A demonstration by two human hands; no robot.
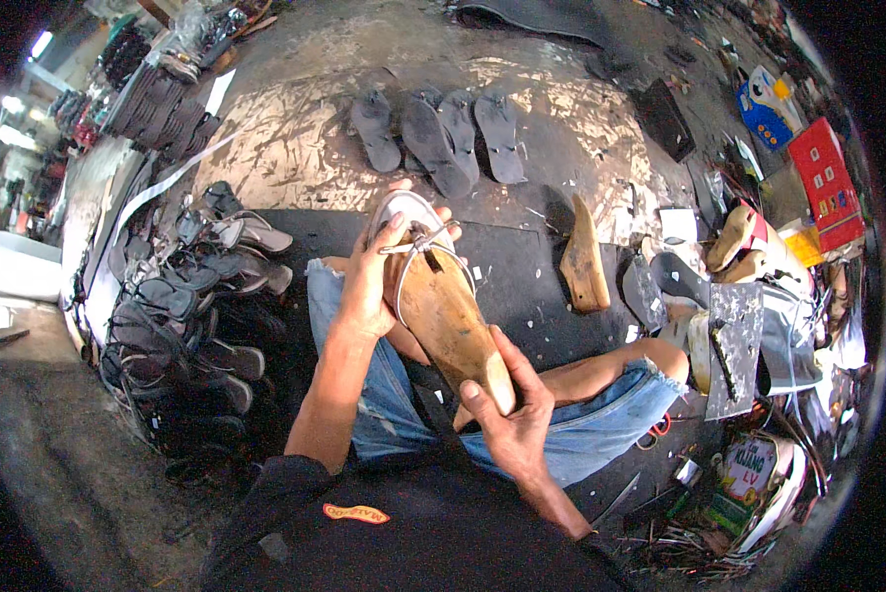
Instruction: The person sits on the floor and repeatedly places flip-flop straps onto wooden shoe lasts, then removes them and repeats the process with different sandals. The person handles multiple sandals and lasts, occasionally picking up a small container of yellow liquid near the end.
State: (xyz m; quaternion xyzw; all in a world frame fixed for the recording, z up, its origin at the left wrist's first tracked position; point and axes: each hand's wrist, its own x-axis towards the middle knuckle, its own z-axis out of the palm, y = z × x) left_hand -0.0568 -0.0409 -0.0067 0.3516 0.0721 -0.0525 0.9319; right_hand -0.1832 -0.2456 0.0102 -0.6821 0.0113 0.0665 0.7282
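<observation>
A foot-shaped wooden shoe last [450,321] lies slanted above my lap, its toe end away from me. Thin silvery sandal straps [423,243], knotted in the middle, run across its upper part. My left hand [366,281] is wrapped round the toe end, with the thumb near the knot and fingertips showing on the far side. At the heel end my right hand [518,419] grips the wood between thumb and fingers. What lies under the last is mostly hidden. A second wooden last [586,264] rests on the dark mat, right of the held one.
Several black soles [433,148] lie ahead on a worn board [295,123]. Sandals [182,306] are heaped at the left. On the right are more lasts [734,237], a grey slab [734,350], a red box [826,185] and a container [759,474] beside thin scraps. My crossed legs [586,419] are below.
</observation>
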